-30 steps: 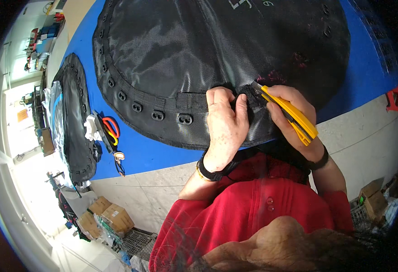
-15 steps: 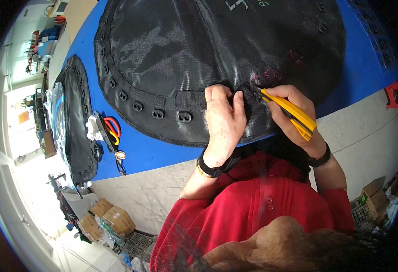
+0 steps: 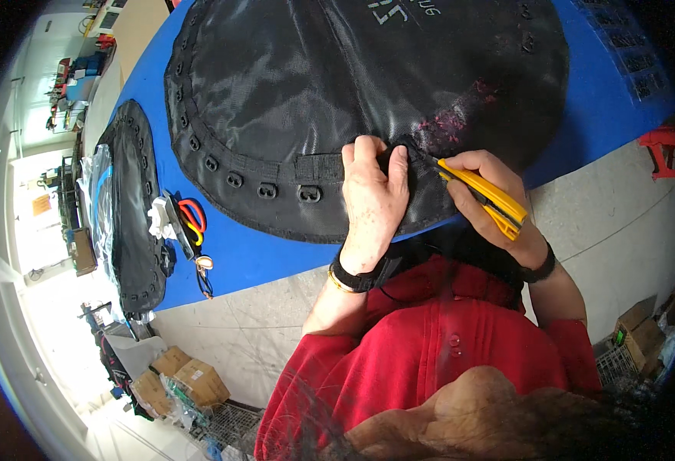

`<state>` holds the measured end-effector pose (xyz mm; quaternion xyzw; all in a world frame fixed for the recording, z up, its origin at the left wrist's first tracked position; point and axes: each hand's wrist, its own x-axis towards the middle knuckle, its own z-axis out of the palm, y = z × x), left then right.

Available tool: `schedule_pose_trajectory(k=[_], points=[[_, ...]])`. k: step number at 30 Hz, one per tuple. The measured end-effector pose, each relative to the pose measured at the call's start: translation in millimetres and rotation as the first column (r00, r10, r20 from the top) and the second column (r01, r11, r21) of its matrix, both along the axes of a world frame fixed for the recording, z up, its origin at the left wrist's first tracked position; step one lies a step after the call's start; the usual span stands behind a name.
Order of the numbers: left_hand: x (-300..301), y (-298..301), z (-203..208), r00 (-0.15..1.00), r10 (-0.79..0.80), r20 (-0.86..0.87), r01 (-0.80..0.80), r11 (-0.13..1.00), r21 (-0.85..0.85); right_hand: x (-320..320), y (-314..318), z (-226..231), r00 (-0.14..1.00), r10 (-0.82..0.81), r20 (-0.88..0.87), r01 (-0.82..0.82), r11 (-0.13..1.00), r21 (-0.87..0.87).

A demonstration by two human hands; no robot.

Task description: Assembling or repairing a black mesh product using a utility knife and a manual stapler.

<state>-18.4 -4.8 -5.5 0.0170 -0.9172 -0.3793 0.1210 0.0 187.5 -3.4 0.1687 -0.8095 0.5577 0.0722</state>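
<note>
A large round black fabric cover (image 3: 276, 100) lies on the blue table, with black plastic fittings (image 3: 309, 194) set along its rim. My left hand (image 3: 371, 192) presses on the rim and pinches a fold of the black fabric between thumb and fingers. Close by on the right, my right hand (image 3: 495, 184) is wrapped round a yellow utility knife (image 3: 487, 196). The knife's tip points left at the fabric beside my left thumb; whether it touches cannot be made out. Dark red thread scraps (image 3: 445, 127) are scattered on the cover just beyond the knife.
Orange-handled scissors (image 3: 192, 215) and a small white piece (image 3: 161, 219) lie on the blue table (image 3: 237, 265) at left. Past them sits another black cover (image 3: 130, 215) with clear plastic. A red tool (image 3: 664, 154) is at the right edge. Cardboard boxes (image 3: 199, 382) stand on the floor.
The cover has shifted slightly left and turned a little under my hands. Both hands have moved slightly left with it, the knife staying in my right hand. More red thread scraps show.
</note>
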Motion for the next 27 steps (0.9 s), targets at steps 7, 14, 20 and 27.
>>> schedule_pose_trajectory(k=[7,14,20,27], points=[[2.0,0.9,-2.6,0.999,-0.031,-0.011,0.03,0.996,-0.081,7.2,4.2,8.1,0.987,0.045,0.156,-0.016,0.984,-0.179],[1.1,1.9,-1.8,0.999,-0.024,0.035,0.027,0.996,-0.088,2.2,4.0,0.1,0.976,-0.069,0.209,0.111,0.974,-0.196],[0.3,1.4,1.6,0.998,-0.027,0.054,0.031,0.997,-0.076,-8.9,-1.6,0.1,0.986,-0.056,0.154,0.081,0.983,-0.163],[0.1,1.9,4.7,0.996,-0.019,0.085,0.021,0.999,-0.026,-16.5,-5.5,-2.4,0.998,-0.047,0.037,0.049,0.996,-0.069]])
